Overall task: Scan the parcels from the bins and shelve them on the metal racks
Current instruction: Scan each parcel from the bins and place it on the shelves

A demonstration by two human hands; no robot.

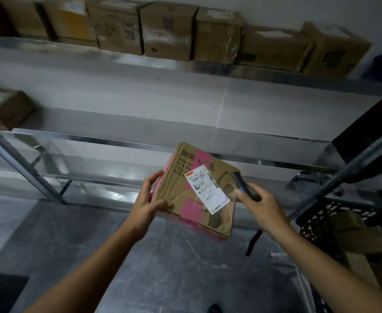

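Left hand (150, 199) grips the near-left corner of the parcel (176, 190), thumb on top, fingers curled round the pink-taped edge. The parcel is up in the air and tilted, between both hands. Right hand (261, 205) is wrapped round a dark scanner (239, 182), which sits over the parcel's right edge, just beside the white label (206, 188). Metal rack (140, 141) lies just beyond the hands, and a black bin (316, 220) of cardboard parcels sits right of the right hand.
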